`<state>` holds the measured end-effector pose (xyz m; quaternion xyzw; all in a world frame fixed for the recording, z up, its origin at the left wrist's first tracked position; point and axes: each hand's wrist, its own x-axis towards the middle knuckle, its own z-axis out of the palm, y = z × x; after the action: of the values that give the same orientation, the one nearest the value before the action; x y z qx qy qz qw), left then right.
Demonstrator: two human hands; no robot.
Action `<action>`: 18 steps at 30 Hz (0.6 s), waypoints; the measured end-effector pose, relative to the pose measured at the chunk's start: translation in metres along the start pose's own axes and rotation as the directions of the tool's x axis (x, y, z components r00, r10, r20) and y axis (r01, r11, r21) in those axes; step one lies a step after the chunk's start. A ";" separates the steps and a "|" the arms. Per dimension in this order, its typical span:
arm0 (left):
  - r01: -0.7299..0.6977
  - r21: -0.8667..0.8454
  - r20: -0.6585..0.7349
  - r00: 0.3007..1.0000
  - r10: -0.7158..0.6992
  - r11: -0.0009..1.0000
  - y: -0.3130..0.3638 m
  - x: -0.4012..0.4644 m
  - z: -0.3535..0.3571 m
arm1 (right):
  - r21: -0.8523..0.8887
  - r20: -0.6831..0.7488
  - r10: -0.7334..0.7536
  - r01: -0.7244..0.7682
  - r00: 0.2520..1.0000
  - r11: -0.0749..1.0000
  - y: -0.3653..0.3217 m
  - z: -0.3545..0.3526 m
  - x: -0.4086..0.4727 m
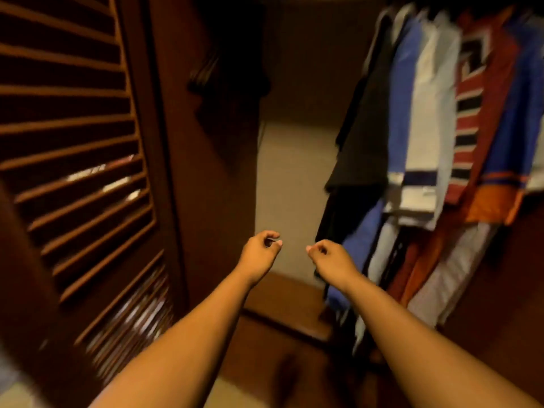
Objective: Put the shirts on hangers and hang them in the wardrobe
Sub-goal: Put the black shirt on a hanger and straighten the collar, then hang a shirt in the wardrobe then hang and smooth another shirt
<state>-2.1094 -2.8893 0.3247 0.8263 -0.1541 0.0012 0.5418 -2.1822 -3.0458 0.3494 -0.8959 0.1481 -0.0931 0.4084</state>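
The wardrobe (pixel 291 178) fills the frame in front of you, its slatted door (pixel 73 148) swung open across the left half. The hung shirts (pixel 426 136) crowd the upper right, packed touching one another: black, blue, white, red-striped, orange. A dark garment (pixel 226 83) hangs alone at upper centre. Low in the middle, your 2 hands are empty; no shirt or hanger is in either grip. The left hand (pixel 260 254) and right hand (pixel 329 257) sit near each other, fingers loosely curled with thumb near forefinger, holding nothing that shows.

What could go wrong: the picture is smeared, so your head looks to be moving. Reach blind to the right and you may brush a hanging hem and drag a shirt off its hanger. The door's edge stands close to your left forearm; a wide elbow would knock it.

Open room lies in the pale gap at centre, between the dark garment and the black shirt.
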 end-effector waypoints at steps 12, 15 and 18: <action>0.646 0.028 -0.151 0.757 -0.636 0.763 -0.198 -0.281 -0.070 | -0.180 0.616 0.237 -0.159 0.751 0.971 0.081 0.236 -0.170; 0.738 0.014 -0.227 0.659 -0.717 0.675 -0.225 -0.331 -0.095 | -0.222 0.712 0.241 -0.114 0.660 0.968 0.062 0.269 -0.201; 0.798 -0.026 -0.275 0.574 -0.771 0.603 -0.240 -0.362 -0.123 | -0.231 0.783 0.206 -0.033 0.587 0.972 0.036 0.302 -0.222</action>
<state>-2.3722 -2.6001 0.0994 0.8272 0.2999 -0.1239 0.4588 -2.3102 -2.7799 0.1156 -0.8646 0.0169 0.3618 0.3481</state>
